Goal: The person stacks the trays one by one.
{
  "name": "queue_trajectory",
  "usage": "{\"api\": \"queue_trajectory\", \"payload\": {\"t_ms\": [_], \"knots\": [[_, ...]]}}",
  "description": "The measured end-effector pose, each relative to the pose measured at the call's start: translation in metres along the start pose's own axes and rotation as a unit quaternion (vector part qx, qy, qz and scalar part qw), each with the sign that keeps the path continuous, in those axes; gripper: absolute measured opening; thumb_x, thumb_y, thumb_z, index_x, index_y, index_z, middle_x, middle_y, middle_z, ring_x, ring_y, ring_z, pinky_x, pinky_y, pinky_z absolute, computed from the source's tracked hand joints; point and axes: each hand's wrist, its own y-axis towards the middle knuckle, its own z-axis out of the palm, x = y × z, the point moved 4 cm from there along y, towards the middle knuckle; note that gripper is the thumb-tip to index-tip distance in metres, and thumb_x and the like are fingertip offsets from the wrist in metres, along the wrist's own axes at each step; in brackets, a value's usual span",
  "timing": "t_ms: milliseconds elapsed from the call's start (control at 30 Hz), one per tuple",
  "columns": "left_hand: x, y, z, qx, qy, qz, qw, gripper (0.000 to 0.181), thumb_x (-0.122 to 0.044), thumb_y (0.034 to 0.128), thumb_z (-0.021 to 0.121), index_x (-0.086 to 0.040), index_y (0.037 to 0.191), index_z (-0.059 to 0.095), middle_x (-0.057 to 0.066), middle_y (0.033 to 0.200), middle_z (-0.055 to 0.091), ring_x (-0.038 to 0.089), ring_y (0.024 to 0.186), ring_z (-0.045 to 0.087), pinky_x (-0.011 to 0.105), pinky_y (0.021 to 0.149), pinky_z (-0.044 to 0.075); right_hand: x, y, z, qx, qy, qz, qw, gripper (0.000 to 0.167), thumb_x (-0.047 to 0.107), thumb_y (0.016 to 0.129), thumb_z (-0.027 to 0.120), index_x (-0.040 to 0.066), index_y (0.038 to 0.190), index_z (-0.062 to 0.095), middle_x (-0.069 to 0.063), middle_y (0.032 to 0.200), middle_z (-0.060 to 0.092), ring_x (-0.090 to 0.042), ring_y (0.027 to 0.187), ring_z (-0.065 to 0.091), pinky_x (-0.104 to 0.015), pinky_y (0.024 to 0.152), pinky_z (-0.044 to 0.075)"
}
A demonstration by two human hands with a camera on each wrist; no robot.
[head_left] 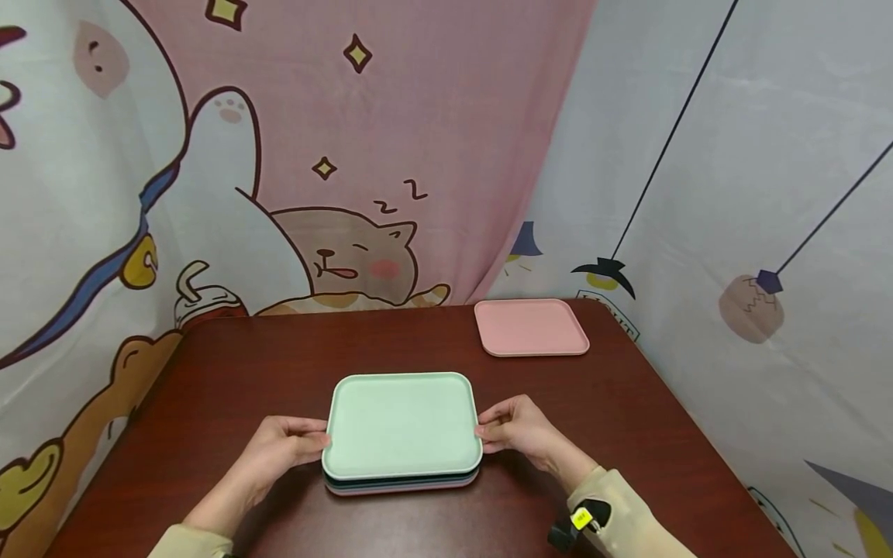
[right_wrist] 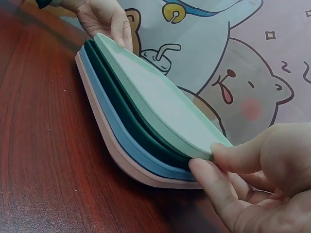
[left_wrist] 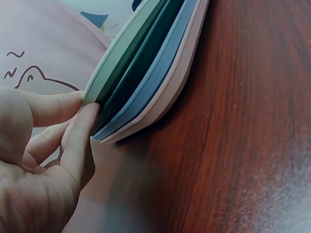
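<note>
A light green rectangular tray [head_left: 401,425] tops a stack in the middle of the table. Beneath it sit a dark green tray [right_wrist: 131,127], a blue tray [right_wrist: 138,160] and a pink tray [right_wrist: 133,175] at the bottom. My left hand [head_left: 279,448] pinches the light green tray's left rim between thumb and fingers. On the opposite side, my right hand [head_left: 519,430] pinches its right rim the same way. A narrow dark gap shows between the light green and dark green trays in the left wrist view.
Another pink tray [head_left: 532,328] lies flat near the back right corner of the dark red-brown table [head_left: 244,364]. A cartoon-printed curtain [head_left: 446,116] hangs behind the table and along its sides.
</note>
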Motion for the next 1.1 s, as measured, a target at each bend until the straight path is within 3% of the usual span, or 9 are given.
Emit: {"api": "queue_trajectory", "payload": {"t_ms": [333, 767, 1100], "knots": [[0.002, 0.003, -0.001, 0.012, 0.033, 0.014, 0.9993, 0.04, -0.001, 0.0949, 0.076, 0.022, 0.125, 0.064, 0.023, 0.111, 0.074, 0.024, 0.097, 0.074, 0.037, 0.086, 0.064, 0.004, 0.0, 0.002, -0.005, -0.024, -0.006, 0.9997, 0.025, -0.006, 0.092, 0.079, -0.019, 0.11, 0.069, -0.019, 0.09, 0.075, -0.022, 0.073, 0.075, -0.04, 0.071, 0.067], [0.003, 0.005, 0.0, 0.007, 0.042, 0.025, 0.9988, 0.038, 0.002, 0.0926, 0.077, 0.022, 0.123, 0.065, 0.023, 0.109, 0.074, 0.023, 0.094, 0.074, 0.037, 0.085, 0.065, 0.008, -0.003, 0.004, -0.017, -0.034, -0.011, 0.9992, 0.023, -0.005, 0.092, 0.078, -0.019, 0.109, 0.07, -0.019, 0.088, 0.075, -0.021, 0.069, 0.073, -0.041, 0.069, 0.067], [0.003, 0.005, 0.002, -0.02, 0.043, 0.015, 0.9988, 0.035, 0.005, 0.0898, 0.079, 0.021, 0.119, 0.067, 0.021, 0.105, 0.075, 0.023, 0.092, 0.074, 0.037, 0.082, 0.065, 0.005, -0.005, 0.004, -0.023, -0.035, -0.021, 0.9989, 0.025, -0.004, 0.094, 0.077, -0.02, 0.112, 0.07, -0.019, 0.089, 0.075, -0.022, 0.069, 0.074, -0.042, 0.069, 0.067]]}}
